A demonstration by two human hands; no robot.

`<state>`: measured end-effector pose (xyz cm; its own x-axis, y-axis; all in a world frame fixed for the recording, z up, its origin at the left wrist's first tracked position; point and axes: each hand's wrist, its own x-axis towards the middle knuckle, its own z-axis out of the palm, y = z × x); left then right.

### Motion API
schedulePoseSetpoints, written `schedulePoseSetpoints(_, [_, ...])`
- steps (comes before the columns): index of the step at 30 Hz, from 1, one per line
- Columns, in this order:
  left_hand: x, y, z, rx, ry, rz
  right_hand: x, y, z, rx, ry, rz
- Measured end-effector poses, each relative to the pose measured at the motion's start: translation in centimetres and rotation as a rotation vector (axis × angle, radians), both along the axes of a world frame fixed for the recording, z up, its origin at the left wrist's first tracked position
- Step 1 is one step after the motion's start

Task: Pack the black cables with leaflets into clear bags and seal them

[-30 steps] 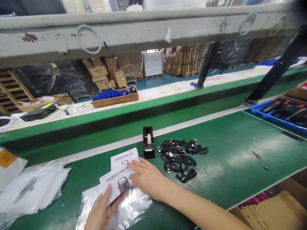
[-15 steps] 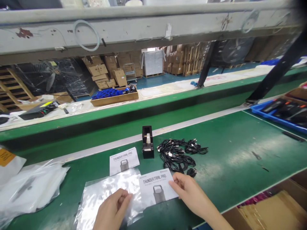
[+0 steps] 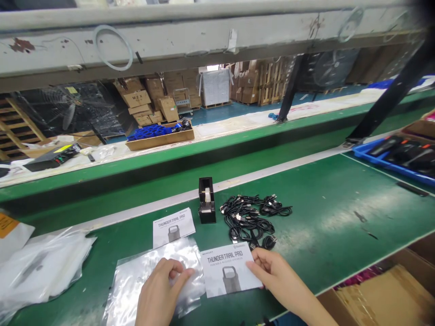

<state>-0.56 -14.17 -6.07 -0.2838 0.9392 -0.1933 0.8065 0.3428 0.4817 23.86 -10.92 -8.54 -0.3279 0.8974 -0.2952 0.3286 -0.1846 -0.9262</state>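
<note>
My right hand [image 3: 272, 271] pinches the right edge of a printed booklet [image 3: 217, 283] marked "Thunder Trail Pro", thumb on top. Its left edge lies right beside the open-looking edge of a clear plastic bag [image 3: 129, 280]. Over that bag is my left hand [image 3: 166, 283], fingers curled and thumb near the index finger, gripping the film close to its right side. Behind the bag lies a stack of the same booklets [image 3: 173, 226], partly covered by it. A heap of black USB cables [image 3: 251, 217] lies just beyond the held booklet.
A black tape dispenser [image 3: 207, 201] stands behind the booklets. More clear bags [image 3: 50, 267] are piled at left. At far right sits a blue tray [image 3: 374, 156] of dark items. A cardboard box [image 3: 384, 294] is below the table edge. A shelf beam [image 3: 183, 45] crosses overhead.
The booklet has moved slightly right, off the bag's edge, with my right hand. My left hand has shifted a little right and up over the bag. The view has turned slightly.
</note>
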Motion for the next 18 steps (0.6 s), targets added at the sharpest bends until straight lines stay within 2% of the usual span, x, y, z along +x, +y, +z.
schedulePoseSetpoints(3, [0.6,0.4,-0.3,0.077,0.027,0.032,0.1,0.0,-0.1,-0.006,0.002,-0.013])
schedulePoseSetpoints(9, [0.4,0.4,-0.7,0.075,0.007,-0.028,-0.1,0.0,0.2,-0.08,0.118,-0.048])
schedulePoseSetpoints(14, [0.3,-0.8,-1.2,0.145,-0.044,-0.072,-2.5,-0.2,-0.1,-0.08,0.219,-0.196])
schedulePoseSetpoints(18, [0.7,-1.5,-1.6,0.209,-0.038,-0.037,-4.1,-0.9,-1.0,-0.012,0.159,-0.263])
